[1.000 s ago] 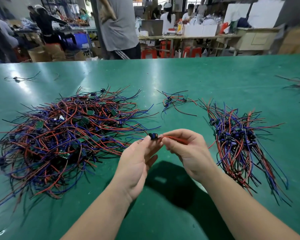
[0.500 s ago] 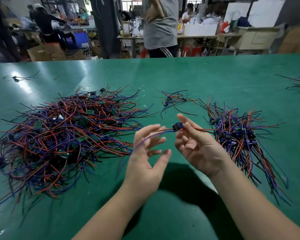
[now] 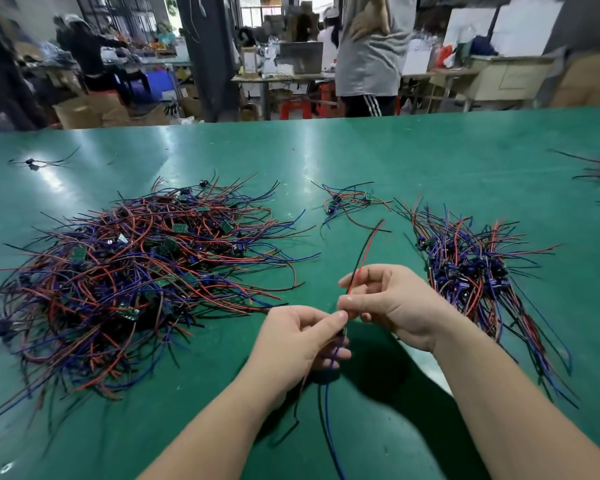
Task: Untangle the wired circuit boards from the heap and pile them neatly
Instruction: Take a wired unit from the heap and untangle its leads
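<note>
Sprawling over the left half of the green table (image 3: pixel 361 150), the heap (image 3: pixel 129 282) of red, blue and black wires with small green boards lies tangled. At lower centre, the left hand (image 3: pixel 298 344) curls its fingers round one wired board (image 3: pixel 343 333), mostly hidden, whose blue and black wires hang below. Touching it, the right hand (image 3: pixel 392 303) pinches that board's red and black wires, which rise toward a small loose cluster (image 3: pixel 347 202) at upper centre. At right lies the sorted pile (image 3: pixel 471 275), its wires running roughly one way.
</note>
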The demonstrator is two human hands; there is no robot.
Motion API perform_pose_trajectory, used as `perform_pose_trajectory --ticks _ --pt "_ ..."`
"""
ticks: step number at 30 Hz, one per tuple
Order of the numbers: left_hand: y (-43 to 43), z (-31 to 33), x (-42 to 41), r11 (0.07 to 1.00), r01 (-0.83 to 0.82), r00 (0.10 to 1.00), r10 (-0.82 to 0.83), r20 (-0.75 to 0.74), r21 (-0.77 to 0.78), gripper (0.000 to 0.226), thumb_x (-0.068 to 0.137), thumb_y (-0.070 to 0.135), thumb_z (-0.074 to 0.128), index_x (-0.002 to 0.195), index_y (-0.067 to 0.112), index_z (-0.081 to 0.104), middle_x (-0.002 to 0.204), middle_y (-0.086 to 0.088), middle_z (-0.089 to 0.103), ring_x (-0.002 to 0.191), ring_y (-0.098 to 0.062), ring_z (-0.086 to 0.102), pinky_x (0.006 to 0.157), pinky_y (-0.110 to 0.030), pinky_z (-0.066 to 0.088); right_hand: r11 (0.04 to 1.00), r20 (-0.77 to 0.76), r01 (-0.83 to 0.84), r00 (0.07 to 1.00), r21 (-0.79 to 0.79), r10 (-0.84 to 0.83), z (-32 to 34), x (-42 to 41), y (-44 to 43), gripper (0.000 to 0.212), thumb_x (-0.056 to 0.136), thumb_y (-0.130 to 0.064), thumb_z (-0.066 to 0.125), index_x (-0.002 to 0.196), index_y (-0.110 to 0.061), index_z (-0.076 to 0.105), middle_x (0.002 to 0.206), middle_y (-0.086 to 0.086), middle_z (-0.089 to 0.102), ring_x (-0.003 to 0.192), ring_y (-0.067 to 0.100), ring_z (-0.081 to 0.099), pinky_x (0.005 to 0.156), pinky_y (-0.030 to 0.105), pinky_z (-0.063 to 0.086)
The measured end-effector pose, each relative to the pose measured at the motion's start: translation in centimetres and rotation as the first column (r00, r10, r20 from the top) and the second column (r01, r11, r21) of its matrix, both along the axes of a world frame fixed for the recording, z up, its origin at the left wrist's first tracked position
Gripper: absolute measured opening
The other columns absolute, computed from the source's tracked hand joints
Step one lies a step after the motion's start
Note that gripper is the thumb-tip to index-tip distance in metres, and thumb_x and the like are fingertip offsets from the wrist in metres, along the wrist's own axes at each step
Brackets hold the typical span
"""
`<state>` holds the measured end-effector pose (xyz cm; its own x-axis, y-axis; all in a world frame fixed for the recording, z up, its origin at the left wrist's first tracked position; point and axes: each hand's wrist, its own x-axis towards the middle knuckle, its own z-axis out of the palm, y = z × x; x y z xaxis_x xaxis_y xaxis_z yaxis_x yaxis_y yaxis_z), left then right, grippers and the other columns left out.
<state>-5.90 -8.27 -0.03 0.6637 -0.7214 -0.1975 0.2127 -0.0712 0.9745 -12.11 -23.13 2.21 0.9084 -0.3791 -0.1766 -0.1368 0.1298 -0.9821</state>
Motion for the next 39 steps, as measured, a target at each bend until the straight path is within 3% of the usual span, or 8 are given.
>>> perform_pose_trajectory --ticks 14,18,22,25,29,33,35,39 --pt "0.5 0.6 -0.6 0.975 0.224 0.97 -0.223 -0.098 -0.005 0.026 0.059 0.038 0.078 0.06 0.014 0.067 0.07 -0.015 0.071 0.056 -0.018 0.067 0.048 -0.021 0.05 0.819 0.076 0.485 0.845 0.307 -0.529 0.0 -0.3 -3.8 0.003 0.087 -0.009 0.065 0.088 -0.006 0.064 0.069 0.006 0.07 0.046 0.006 0.058 0.042 0.014 0.044" --pt "0.4 0.5 0.1 0.998 0.009 0.994 -0.016 -0.111 -0.063 0.031 0.058 0.039 0.077 0.067 0.011 0.066 0.069 -0.014 0.071 0.052 -0.016 0.066 0.046 -0.02 0.049 0.819 0.059 0.568 0.817 0.082 -0.573 -0.5 0.5 -2.7 0.021 0.09 -0.018 0.063 0.106 -0.012 0.052 0.099 0.007 0.057 0.043 0.01 0.059 0.042 0.018 0.045" --pt "-0.1 0.3 1.1 0.965 -0.241 0.97 0.235 -0.068 -0.104 0.034 0.063 0.036 0.072 0.076 0.005 0.064 0.065 -0.008 0.071 0.048 -0.013 0.064 0.043 -0.02 0.049 0.936 0.081 0.257 0.966 -0.241 -0.245 -0.6 0.7 0.4 0.02 0.083 -0.029 0.07 0.088 -0.016 0.055 0.085 0.004 0.059 0.047 0.011 0.059 0.049 0.023 0.048" --pt "-0.1 0.0 1.4 0.94 -0.316 0.949 0.316 -0.022 -0.131 0.032 0.064 0.04 0.07 0.07 0.009 0.068 0.062 -0.006 0.069 0.049 -0.013 0.063 0.044 -0.02 0.049 0.896 0.083 0.044 0.996 -0.441 -0.007 -0.6 0.7 2.5 0.019 0.073 -0.029 0.08 0.08 -0.019 0.066 0.066 -0.004 0.063 0.053 0.011 0.057 0.056 0.029 0.048" --pt "0.0 -0.4 1.7 0.953 -0.299 0.937 0.304 0.17 -0.056 0.035 0.083 0.045 0.055 0.074 0.016 0.073 0.071 0.002 0.074 0.054 -0.016 0.067 0.047 -0.025 0.051 0.841 0.102 0.14 0.99 -0.522 -0.101 -0.3 1.0 2.7 0.006 0.074 -0.014 0.078 0.078 -0.016 0.073 0.07 0.004 0.072 0.062 0.014 0.062 0.066 0.038 0.053" --pt "0.6 -0.9 2.3 0.944 -0.33 0.66 0.212 0.721 0.024 0.021 0.093 0.027 0.06 0.083 0.017 0.075 0.083 0.009 0.074 0.078 -0.003 0.066 0.075 -0.02 0.051 0.882 0.197 0.305 0.949 -0.36 -0.248 0.7 0.4 1.7 0.015 0.081 -0.002 0.066 0.077 -0.015 0.069 0.068 -0.002 0.07 0.059 0.022 0.07 0.057 0.031 0.055" --pt "1.0 -0.8 2.7 0.945 -0.328 0.539 0.177 0.823 0.011 0.015 0.091 0.019 0.061 0.089 0.014 0.075 0.096 0.006 0.072 0.092 -0.003 0.062 0.084 -0.008 0.041 0.854 0.299 0.444 0.882 -0.269 -0.364 1.7 -0.2 0.5 0.017 0.083 -0.001 0.065 0.079 -0.017 0.068 0.068 -0.007 0.068 0.048 0.016 0.065 0.046 0.022 0.051" --pt "1.8 -0.8 3.9 0.847 -0.482 0.384 -0.028 0.923 0.226 0.029 0.091 0.013 0.054 0.115 0.022 0.067 0.125 0.005 0.061 0.115 -0.018 0.05 0.097 -0.031 0.035 0.487 0.421 0.719 0.689 -0.496 -0.589 2.6 -2.5 -3.7 0.003 0.082 -0.023 0.067 0.083 -0.024 0.069 0.069 -0.006 0.068 0.044 0.011 0.063 0.048 0.024 0.05"
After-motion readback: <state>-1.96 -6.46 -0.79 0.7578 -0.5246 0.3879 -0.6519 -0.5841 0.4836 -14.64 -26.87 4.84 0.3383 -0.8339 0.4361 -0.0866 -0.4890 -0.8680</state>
